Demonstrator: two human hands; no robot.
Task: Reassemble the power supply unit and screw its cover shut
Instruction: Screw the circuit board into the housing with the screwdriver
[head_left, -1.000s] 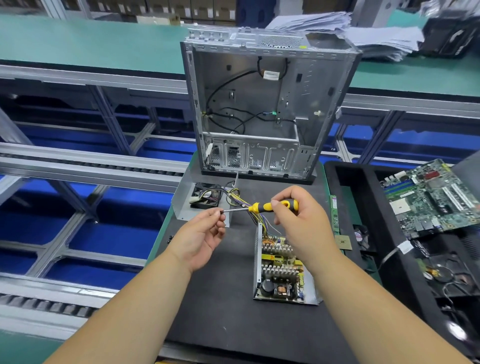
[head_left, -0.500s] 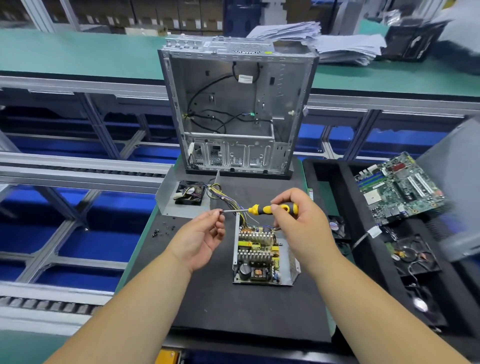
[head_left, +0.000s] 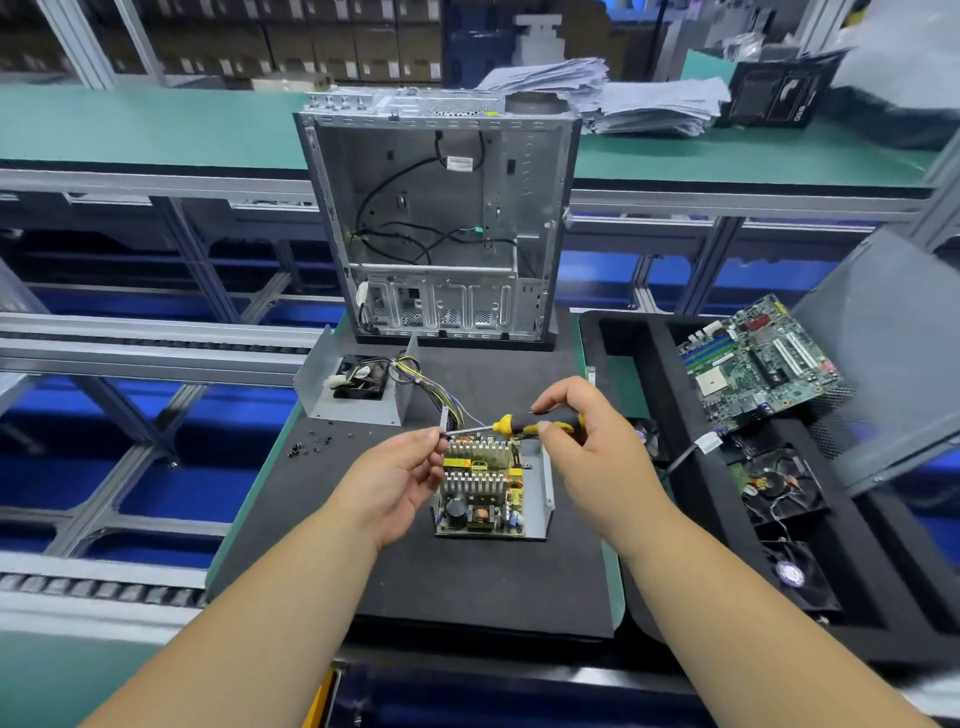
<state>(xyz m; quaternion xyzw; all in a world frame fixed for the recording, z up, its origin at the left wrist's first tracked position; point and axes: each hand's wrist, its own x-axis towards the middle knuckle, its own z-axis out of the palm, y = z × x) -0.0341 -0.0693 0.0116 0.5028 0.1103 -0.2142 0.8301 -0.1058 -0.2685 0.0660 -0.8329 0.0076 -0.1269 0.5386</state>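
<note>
Several loose screws (head_left: 310, 446) lie on the black mat (head_left: 467, 582), left of the open cover (head_left: 358, 384). Left hand (head_left: 395, 480) pinches the screwdriver (head_left: 511, 425) tip; right hand (head_left: 587, 447) grips its yellow handle. Beneath them sits the uncovered power supply (head_left: 491, 493). Motherboard (head_left: 758, 364) rests far right.

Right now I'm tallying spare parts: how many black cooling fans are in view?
3: one black cooling fan inside the grey metal cover, two in the black foam tray at right. Others may be hidden.
</note>
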